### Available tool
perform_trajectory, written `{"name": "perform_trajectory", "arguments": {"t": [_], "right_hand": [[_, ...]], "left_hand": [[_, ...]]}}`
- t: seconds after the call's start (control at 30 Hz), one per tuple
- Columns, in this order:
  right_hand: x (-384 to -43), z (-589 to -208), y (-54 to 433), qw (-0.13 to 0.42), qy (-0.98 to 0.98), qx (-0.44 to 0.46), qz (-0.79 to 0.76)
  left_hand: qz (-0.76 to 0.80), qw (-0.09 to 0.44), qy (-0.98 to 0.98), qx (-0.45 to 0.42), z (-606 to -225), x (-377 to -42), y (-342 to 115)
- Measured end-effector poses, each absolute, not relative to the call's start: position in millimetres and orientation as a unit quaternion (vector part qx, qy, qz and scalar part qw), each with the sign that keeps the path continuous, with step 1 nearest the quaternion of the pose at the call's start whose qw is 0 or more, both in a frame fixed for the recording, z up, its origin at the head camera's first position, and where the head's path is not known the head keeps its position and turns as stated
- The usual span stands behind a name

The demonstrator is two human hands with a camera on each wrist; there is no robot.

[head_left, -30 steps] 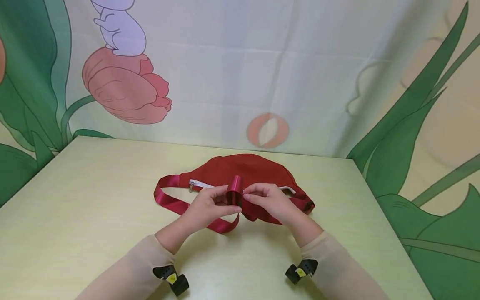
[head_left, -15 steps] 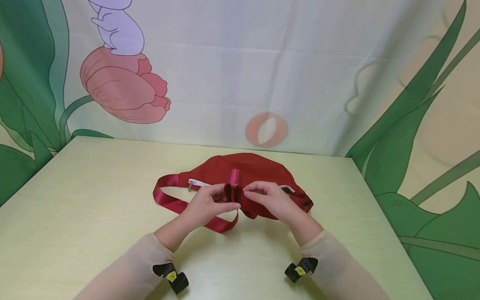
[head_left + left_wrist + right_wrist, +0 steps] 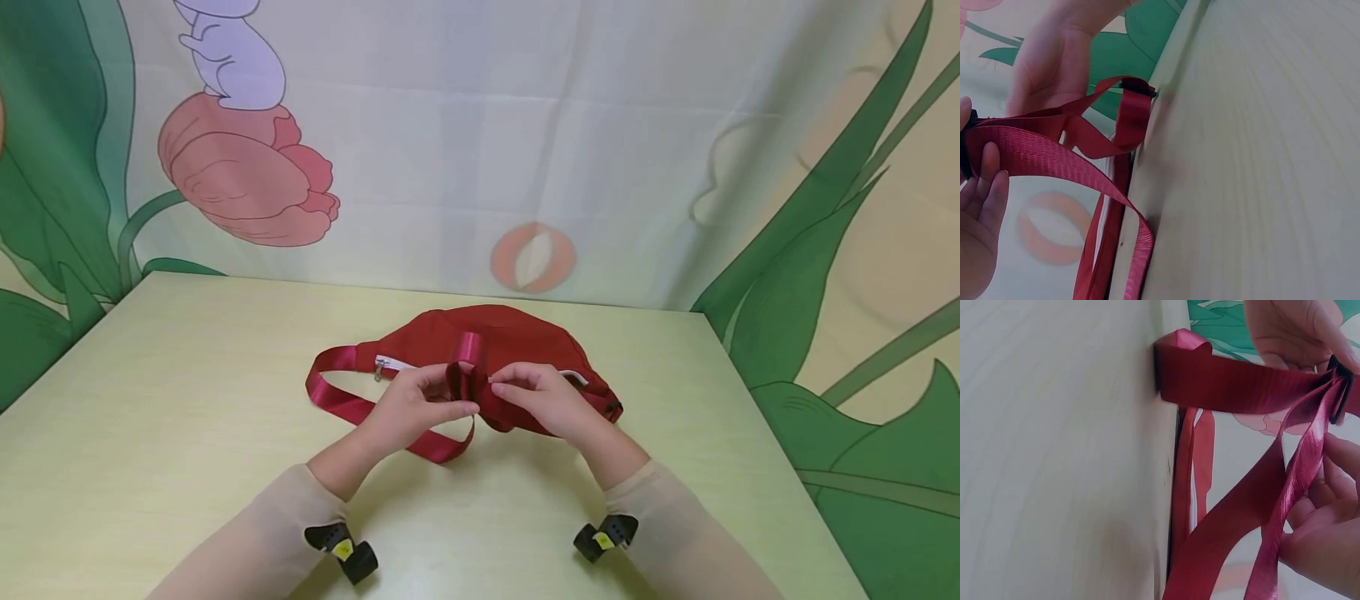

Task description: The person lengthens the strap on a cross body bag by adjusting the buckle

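Observation:
A red waist bag (image 3: 517,333) lies on the table, its shiny dark-red strap (image 3: 337,404) looping out to the left and forward. My left hand (image 3: 420,400) holds the strap at a black slider buckle (image 3: 1340,387), with the thumb on the buckle's edge in the right wrist view. A loop of strap (image 3: 470,346) stands up above these fingers. On the other side, my right hand (image 3: 536,396) pinches the strap close to the buckle. In the right wrist view, the right hand's fingertips (image 3: 1288,544) lie against a twisted strap length.
The pale wooden table (image 3: 187,400) extends around the bag. Behind it hangs a cloth backdrop (image 3: 420,167) with painted leaves and flowers. A white zipper (image 3: 392,364) with a metal pull shows at the bag's left end.
The standing strap loop has risen slightly and shows more of its outer face. Both hands keep nearly the same place and grip, and the bag stays on the table.

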State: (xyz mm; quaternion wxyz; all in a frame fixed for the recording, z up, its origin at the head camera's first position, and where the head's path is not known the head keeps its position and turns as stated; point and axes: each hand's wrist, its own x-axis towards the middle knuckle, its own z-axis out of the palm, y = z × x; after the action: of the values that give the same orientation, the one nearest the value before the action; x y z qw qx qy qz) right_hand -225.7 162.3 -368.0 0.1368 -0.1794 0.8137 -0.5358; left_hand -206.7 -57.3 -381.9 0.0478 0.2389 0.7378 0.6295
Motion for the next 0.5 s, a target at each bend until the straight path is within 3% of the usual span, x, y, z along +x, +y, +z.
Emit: {"name": "perform_trajectory", "arguments": {"t": [0.17, 0.5], "right_hand": [[-223.8, -366.4, 159.0, 0.15, 0.794, -0.185, -0.56], [-226.1, -368.1, 159.3, 0.111, 0.84, -0.183, -0.499]], "left_hand": [[0.625, 0.057, 0.738, 0.247, -384.5, -206.1, -54.6], [0.633, 0.048, 0.739, 0.225, -383.1, -208.0, -61.6]]}}
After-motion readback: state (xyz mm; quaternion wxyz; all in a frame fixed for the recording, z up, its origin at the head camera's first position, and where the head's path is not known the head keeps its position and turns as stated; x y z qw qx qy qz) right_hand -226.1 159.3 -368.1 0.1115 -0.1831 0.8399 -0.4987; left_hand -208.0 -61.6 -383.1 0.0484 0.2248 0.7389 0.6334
